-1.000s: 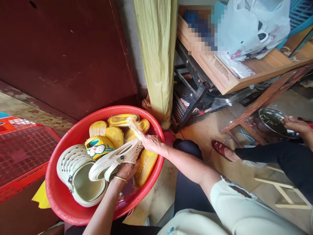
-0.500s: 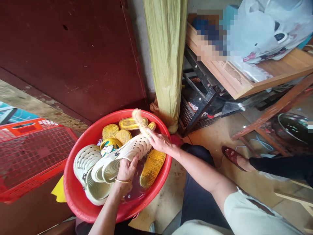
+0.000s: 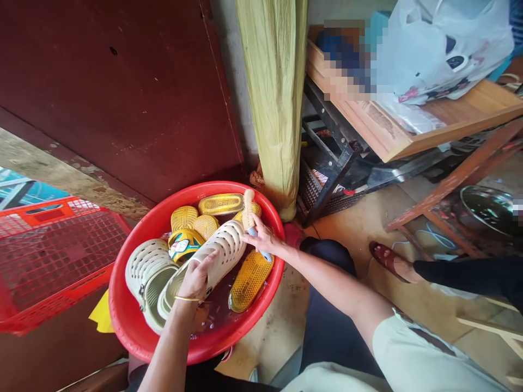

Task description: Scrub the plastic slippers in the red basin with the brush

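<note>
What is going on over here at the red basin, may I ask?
A person's left hand holds a pale clog in the red basin, while the right hand holds a brush near that clog's toe. Another pale clog and several yellow slippers lie in the basin, which also holds some water.

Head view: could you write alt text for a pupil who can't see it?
A person's left grip holds a pale clog over a red basin, while the right grip holds a brush near its toe. Another pale clog and yellow slippers lie in the basin.
</note>
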Demonstrator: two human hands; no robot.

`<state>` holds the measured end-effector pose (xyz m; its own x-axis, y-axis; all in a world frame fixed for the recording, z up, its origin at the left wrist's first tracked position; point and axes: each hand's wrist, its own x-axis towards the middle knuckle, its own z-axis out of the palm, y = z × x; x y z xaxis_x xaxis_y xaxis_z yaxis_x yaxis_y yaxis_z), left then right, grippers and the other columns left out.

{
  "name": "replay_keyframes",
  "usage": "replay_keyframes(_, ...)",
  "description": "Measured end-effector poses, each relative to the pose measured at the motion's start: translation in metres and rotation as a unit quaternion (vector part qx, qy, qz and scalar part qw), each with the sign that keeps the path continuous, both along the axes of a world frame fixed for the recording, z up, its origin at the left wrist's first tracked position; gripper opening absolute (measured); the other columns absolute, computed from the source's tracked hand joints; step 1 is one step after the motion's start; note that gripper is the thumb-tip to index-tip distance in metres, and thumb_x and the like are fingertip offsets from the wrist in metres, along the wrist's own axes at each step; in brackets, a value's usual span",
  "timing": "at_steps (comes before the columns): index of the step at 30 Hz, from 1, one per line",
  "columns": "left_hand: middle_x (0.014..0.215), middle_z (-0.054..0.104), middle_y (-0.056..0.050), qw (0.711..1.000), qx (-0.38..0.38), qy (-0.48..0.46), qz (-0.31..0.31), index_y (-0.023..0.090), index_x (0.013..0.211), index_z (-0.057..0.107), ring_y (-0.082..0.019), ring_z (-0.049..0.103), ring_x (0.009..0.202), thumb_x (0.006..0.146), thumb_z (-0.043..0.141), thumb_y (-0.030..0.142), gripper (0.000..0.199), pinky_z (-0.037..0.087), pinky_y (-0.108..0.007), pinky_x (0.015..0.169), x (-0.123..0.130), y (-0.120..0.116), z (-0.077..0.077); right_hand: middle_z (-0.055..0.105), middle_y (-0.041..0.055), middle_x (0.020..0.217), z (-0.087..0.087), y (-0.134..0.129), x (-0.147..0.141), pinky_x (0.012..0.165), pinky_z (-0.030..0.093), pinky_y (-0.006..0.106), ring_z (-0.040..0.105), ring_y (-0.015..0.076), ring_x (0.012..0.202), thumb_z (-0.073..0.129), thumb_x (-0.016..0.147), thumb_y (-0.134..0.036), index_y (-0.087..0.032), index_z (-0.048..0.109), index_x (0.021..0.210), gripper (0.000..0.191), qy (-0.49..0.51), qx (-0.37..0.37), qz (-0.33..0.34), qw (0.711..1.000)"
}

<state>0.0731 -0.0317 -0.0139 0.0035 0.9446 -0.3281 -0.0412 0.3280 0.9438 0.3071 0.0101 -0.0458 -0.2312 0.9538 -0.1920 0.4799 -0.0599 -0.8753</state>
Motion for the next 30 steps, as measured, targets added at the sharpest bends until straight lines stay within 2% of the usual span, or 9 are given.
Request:
replay_keyframes(3, 0.091, 0.080, -0.012, 0.994, -0.052, -0.081, 0.057, 0.015, 0.093, 0.074, -0.037, 0.076, 0.098, 0.059, 0.087, 0.039, 0.043, 0.064, -0.048, 0.088, -0.003, 0.003, 0.009, 0.075, 0.0117, 0.119, 0.004, 0.002, -0.009, 0.054, 0.058, 0.025, 0.072, 0.0149, 0.059, 0.072, 0.093, -0.048, -0.023, 0.006, 0.169, 0.103, 0.086, -0.060, -0.025, 0.994)
replay_keyframes(5, 0.092, 0.080, -0.010, 0.986, -0.066, -0.121, 0.093, 0.015, 0.096, 0.073, -0.035, 0.077, 0.096, 0.060, 0.085, 0.036, 0.043, 0.064, -0.047, 0.088, -0.007, 0.004, 0.014, 0.076, 0.0093, 0.113, 0.008, 0.004, -0.014, 0.049, 0.055, 0.023, 0.068, 0.0120, 0.054, 0.073, 0.092, -0.048, -0.024, 0.016, 0.166, 0.096, 0.135, -0.056, -0.039, 0.989)
replay_keyframes(10, 0.092, 0.080, -0.006, 0.969, -0.060, -0.166, 0.174, 0.018, 0.098, 0.073, -0.031, 0.076, 0.105, 0.080, 0.072, 0.039, 0.028, 0.063, -0.044, 0.094, -0.011, 0.006, 0.023, 0.073, 0.0001, 0.102, 0.026, -0.003, -0.029, 0.039, 0.048, 0.018, 0.058, 0.0067, 0.044, 0.072, 0.090, -0.053, -0.026, 0.043, 0.143, 0.066, 0.245, -0.030, 0.004, 0.969)
replay_keyframes(14, 0.109, 0.080, -0.008, 0.967, 0.009, -0.152, 0.206, 0.020, 0.109, 0.075, -0.028, 0.069, 0.122, 0.095, 0.056, 0.056, 0.043, 0.060, -0.039, 0.101, -0.009, 0.009, 0.021, 0.061, -0.0088, 0.070, 0.031, -0.019, -0.044, 0.036, 0.044, 0.017, 0.058, 0.0100, 0.044, 0.079, 0.084, -0.050, -0.021, 0.052, 0.115, 0.050, 0.242, -0.063, 0.067, 0.966)
replay_keyframes(17, 0.118, 0.078, -0.010, 0.975, 0.019, -0.117, 0.189, 0.021, 0.117, 0.073, -0.028, 0.068, 0.124, 0.097, 0.042, 0.071, 0.062, 0.059, -0.038, 0.100, -0.009, 0.012, 0.014, 0.055, -0.0111, 0.066, 0.028, -0.026, -0.052, 0.037, 0.044, 0.017, 0.057, 0.0095, 0.044, 0.080, 0.082, -0.045, -0.022, 0.050, 0.105, 0.044, 0.255, -0.061, 0.036, 0.964)
replay_keyframes(20, 0.123, 0.076, -0.011, 0.988, -0.009, -0.071, 0.138, 0.022, 0.124, 0.071, -0.030, 0.070, 0.118, 0.094, 0.036, 0.080, 0.074, 0.062, -0.042, 0.092, -0.011, 0.011, 0.007, 0.054, -0.0117, 0.068, 0.027, -0.026, -0.050, 0.039, 0.044, 0.017, 0.054, 0.0078, 0.044, 0.078, 0.081, -0.041, -0.023, 0.050, 0.102, 0.039, 0.268, -0.035, -0.023, 0.962)
replay_keyframes(23, 0.124, 0.075, -0.012, 0.993, -0.046, -0.067, 0.080, 0.023, 0.127, 0.070, -0.032, 0.071, 0.116, 0.086, 0.060, 0.076, 0.068, 0.062, -0.041, 0.087, -0.011, 0.001, 0.009, 0.053, -0.0115, 0.067, 0.029, -0.024, -0.041, 0.038, 0.040, 0.017, 0.052, 0.0072, 0.042, 0.075, 0.082, -0.041, -0.023, 0.052, 0.098, 0.033, 0.276, -0.009, -0.058, 0.959)
replay_keyframes(26, 0.123, 0.076, -0.014, 0.994, -0.039, -0.102, 0.020, 0.020, 0.126, 0.071, -0.033, 0.067, 0.121, 0.072, 0.084, 0.058, 0.068, 0.058, -0.041, 0.096, -0.003, -0.015, 0.018, 0.055, -0.0105, 0.066, 0.029, -0.021, -0.032, 0.037, 0.038, 0.018, 0.051, 0.0076, 0.041, 0.074, 0.083, -0.046, -0.023, 0.055, 0.097, 0.034, 0.277, 0.006, -0.078, 0.958)
replay_keyframes(30, 0.112, 0.079, -0.014, 0.999, -0.001, -0.047, -0.005, 0.015, 0.128, 0.072, -0.037, 0.067, 0.121, 0.060, 0.095, 0.041, 0.076, 0.050, -0.046, 0.108, 0.023, -0.031, 0.022, 0.058, -0.0090, 0.066, 0.022, -0.023, -0.028, 0.038, 0.038, 0.019, 0.048, 0.0072, 0.041, 0.076, 0.082, -0.051, -0.022, 0.058, 0.099, 0.038, 0.256, 0.015, -0.100, 0.961)
